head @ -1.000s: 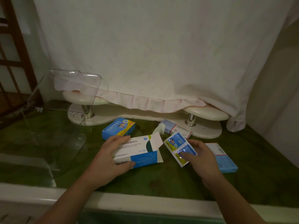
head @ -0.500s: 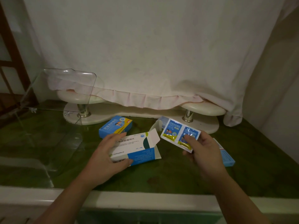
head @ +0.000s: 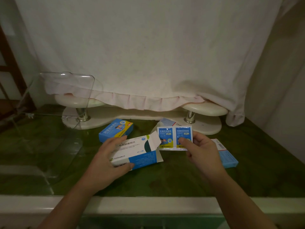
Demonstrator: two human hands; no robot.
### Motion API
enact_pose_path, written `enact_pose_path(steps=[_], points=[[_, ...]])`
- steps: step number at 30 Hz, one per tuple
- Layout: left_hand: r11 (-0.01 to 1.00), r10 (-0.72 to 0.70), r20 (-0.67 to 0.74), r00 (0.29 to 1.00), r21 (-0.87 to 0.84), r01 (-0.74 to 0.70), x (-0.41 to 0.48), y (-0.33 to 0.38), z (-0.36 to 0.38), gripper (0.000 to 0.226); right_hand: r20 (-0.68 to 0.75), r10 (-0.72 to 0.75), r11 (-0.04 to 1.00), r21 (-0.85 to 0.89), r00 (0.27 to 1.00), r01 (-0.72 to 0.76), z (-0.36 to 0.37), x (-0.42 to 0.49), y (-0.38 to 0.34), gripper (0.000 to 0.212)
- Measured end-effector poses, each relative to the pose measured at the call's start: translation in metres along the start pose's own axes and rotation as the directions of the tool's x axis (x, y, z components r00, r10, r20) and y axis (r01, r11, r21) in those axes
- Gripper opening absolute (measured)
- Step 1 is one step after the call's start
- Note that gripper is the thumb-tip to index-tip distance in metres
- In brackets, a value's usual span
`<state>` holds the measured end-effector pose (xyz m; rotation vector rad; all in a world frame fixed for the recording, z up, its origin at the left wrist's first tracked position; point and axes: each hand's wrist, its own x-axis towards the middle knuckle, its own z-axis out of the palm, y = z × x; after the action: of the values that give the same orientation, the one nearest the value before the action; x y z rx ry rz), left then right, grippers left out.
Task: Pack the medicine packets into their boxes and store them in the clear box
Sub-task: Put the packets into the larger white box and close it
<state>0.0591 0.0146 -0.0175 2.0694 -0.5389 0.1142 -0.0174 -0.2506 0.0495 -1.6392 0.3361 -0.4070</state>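
Note:
My left hand (head: pixel 105 161) grips a white-and-blue medicine box (head: pixel 137 154) lying on the green table, its end flap open toward the right. My right hand (head: pixel 200 151) pinches a joined pair of blue-and-yellow medicine packets (head: pixel 171 138), held upright just right of that open flap. A closed blue-and-yellow box (head: pixel 116 129) lies behind the left hand. The clear box (head: pixel 54 116) stands at the left with its lid raised.
A light-blue box (head: pixel 226 154) lies flat right of my right hand, and another white box (head: pixel 166 122) peeks out behind the packets. A cream stand (head: pixel 148 116) under a draped white cloth (head: pixel 148 55) runs along the back. A pale ledge (head: pixel 148 205) edges the table front.
My right hand lifted the packet pair off the table and turned it upright, facing me. The left hand stayed gripping the open box.

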Motion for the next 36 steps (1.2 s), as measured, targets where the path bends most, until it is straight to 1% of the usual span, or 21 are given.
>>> enact_pose_path(steps=[5, 8, 13, 15, 17, 18, 20, 23, 27, 32, 36], points=[[1.0, 0.005, -0.002, 1.0, 0.006, -0.005, 0.0, -0.001, 0.0, 0.082, -0.009, -0.001, 1.0, -0.016, 1.0, 0.001, 0.0, -0.001, 0.0, 0.018], [1.0, 0.004, 0.004, 1.0, 0.002, -0.004, 0.0, -0.001, 0.0, 0.082, 0.0, -0.004, 1.0, -0.001, 1.0, 0.004, 0.001, -0.001, 0.001, 0.021], [1.0, -0.003, -0.002, 1.0, -0.008, 0.003, 0.0, -0.003, 0.0, 0.084, -0.015, 0.018, 1.0, 0.014, 1.0, -0.018, 0.0, 0.0, 0.002, 0.02], [1.0, -0.006, -0.003, 1.0, -0.005, 0.006, 0.0, -0.003, 0.001, 0.085, -0.064, 0.059, 0.998, 0.014, 0.996, -0.058, -0.001, 0.002, 0.006, 0.018], [1.0, -0.01, 0.001, 1.0, -0.007, 0.01, 0.0, -0.002, 0.001, 0.085, -0.107, 0.149, 0.988, 0.049, 0.983, -0.144, -0.003, 0.005, 0.009, 0.017], [1.0, -0.008, 0.0, 1.0, -0.009, 0.008, 0.0, -0.002, 0.001, 0.085, -0.104, 0.194, 0.98, 0.073, 0.975, -0.187, -0.004, 0.006, 0.01, 0.016], [1.0, -0.003, -0.006, 1.0, -0.006, 0.003, -0.001, 0.0, 0.0, 0.084, -0.064, 0.252, 0.966, 0.085, 0.966, -0.246, -0.005, 0.008, 0.013, 0.017], [1.0, -0.005, -0.017, 1.0, -0.005, 0.005, -0.001, 0.0, 0.0, 0.084, 0.011, 0.271, 0.962, 0.041, 0.963, -0.271, -0.002, 0.008, 0.014, 0.017], [1.0, 0.013, -0.018, 1.0, -0.015, -0.013, -0.002, 0.001, 0.0, 0.083, 0.13, 0.246, 0.968, 0.014, 0.96, -0.25, 0.009, 0.008, 0.011, 0.017], [0.999, 0.022, -0.009, 1.0, -0.039, -0.022, -0.003, 0.002, -0.001, 0.082, 0.184, 0.223, 0.975, -0.043, 0.957, -0.219, 0.025, 0.009, 0.002, 0.017], [0.998, 0.039, -0.009, 0.999, -0.041, -0.04, -0.002, 0.002, -0.001, 0.081, 0.234, 0.224, 0.972, -0.124, 0.946, -0.199, 0.04, 0.009, -0.007, 0.019]])
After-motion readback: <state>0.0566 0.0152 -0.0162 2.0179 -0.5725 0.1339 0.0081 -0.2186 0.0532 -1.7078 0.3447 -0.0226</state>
